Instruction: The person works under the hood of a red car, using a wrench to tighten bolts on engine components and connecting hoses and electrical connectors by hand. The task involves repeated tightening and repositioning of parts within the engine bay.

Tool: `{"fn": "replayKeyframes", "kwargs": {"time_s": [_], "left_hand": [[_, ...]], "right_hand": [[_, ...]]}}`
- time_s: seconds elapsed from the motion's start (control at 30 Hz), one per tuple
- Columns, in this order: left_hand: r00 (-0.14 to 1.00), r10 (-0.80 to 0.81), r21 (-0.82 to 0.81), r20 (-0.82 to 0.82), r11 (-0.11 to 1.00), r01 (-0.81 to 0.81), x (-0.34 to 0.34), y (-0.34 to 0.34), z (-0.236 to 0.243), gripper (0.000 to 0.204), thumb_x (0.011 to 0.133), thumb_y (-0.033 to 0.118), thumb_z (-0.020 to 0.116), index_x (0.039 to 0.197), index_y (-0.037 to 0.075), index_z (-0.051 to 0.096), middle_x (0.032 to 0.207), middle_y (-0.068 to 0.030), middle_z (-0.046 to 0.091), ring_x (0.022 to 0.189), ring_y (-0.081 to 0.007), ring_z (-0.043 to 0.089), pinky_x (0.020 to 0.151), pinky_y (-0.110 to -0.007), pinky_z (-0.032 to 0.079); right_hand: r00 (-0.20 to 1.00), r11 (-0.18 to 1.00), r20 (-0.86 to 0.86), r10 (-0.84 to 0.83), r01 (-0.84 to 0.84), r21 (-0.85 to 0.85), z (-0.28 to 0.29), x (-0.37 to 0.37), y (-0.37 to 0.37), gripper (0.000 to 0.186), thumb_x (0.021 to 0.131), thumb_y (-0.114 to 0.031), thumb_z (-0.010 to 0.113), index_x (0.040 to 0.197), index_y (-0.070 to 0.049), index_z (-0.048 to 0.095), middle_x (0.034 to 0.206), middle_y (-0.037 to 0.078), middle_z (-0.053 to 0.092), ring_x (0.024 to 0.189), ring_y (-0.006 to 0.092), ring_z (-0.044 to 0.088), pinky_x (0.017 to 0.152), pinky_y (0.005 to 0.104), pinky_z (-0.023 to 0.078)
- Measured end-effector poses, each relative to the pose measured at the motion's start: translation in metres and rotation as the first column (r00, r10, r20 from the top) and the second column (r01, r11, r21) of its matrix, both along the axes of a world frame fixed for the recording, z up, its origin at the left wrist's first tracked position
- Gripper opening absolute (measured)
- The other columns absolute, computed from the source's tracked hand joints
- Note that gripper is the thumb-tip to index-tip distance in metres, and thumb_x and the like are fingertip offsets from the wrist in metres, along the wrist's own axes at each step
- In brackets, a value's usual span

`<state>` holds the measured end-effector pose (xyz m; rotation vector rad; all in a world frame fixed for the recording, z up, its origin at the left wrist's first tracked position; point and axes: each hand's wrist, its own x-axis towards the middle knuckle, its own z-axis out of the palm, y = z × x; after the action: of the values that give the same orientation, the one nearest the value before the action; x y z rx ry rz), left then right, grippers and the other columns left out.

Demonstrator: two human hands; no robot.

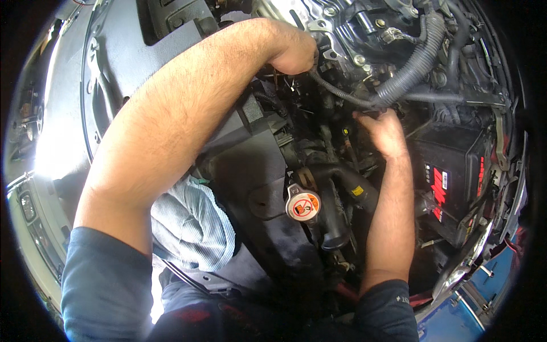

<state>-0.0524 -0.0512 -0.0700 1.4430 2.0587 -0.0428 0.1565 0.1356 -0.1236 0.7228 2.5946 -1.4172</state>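
Observation:
Both my arms reach down into a car's engine bay. My left hand [295, 52] is bent at the wrist against the near left side of the engine [353, 40]. Its fingers are out of sight, so what they touch cannot be made out. Lower and to the right, my right hand [385, 132] reaches in beneath a corrugated black conduit [415, 60]. The right thumb points left, while the other fingers are hidden among dark hoses. A thinner corrugated tube [340, 94] runs between the two hands.
A radiator cap [303, 206] with a warning label sits nearer me, beside a thick black hose [335, 219]. The black battery [447, 171] stands right of my right forearm. A grey cloth [194, 225] lies under my left arm. Black plastic covers [245, 171] fill the middle.

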Motion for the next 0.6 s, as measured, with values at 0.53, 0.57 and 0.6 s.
{"fn": "replayKeyframes", "kwargs": {"time_s": [0.53, 0.57, 0.6], "left_hand": [[0.995, -0.101, 0.034, 0.006, 0.994, 0.100, -0.005, -0.003, -0.001, 0.032, 0.084, 0.016, 0.056, 0.114, 0.009, 0.067, 0.103, -0.0160, 0.070, 0.098, -0.0303, 0.068, 0.086, -0.040, 0.052], [0.988, -0.153, 0.018, 0.024, 0.988, 0.153, -0.006, -0.003, -0.002, 0.032, 0.085, 0.016, 0.056, 0.115, 0.009, 0.067, 0.104, -0.0157, 0.070, 0.097, -0.0301, 0.068, 0.086, -0.040, 0.052], [0.994, -0.111, 0.009, 0.023, 0.994, 0.110, -0.006, -0.004, -0.002, 0.032, 0.086, 0.016, 0.055, 0.115, 0.009, 0.066, 0.104, -0.0157, 0.070, 0.098, -0.0298, 0.067, 0.087, -0.040, 0.052]], "right_hand": [[0.995, 0.997, -0.098, -0.016, 0.023, 0.074, -0.017, -0.003, -0.006, 0.027, 0.084, -0.011, 0.075, 0.107, 0.001, 0.067, 0.099, 0.008, 0.071, 0.092, 0.0156, 0.064, 0.087, 0.0311, 0.047], [0.992, 1.000, -0.127, 0.015, -0.014, 0.008, -0.018, -0.003, -0.002, 0.026, 0.084, -0.006, 0.073, 0.108, 0.001, 0.067, 0.101, 0.006, 0.071, 0.092, 0.0141, 0.062, 0.088, 0.0303, 0.046], [0.998, 0.998, -0.059, -0.016, 0.019, 0.053, -0.019, -0.002, 0.001, 0.027, 0.084, -0.005, 0.071, 0.110, 0.001, 0.066, 0.101, 0.006, 0.071, 0.092, 0.0146, 0.062, 0.088, 0.0301, 0.047]]}}
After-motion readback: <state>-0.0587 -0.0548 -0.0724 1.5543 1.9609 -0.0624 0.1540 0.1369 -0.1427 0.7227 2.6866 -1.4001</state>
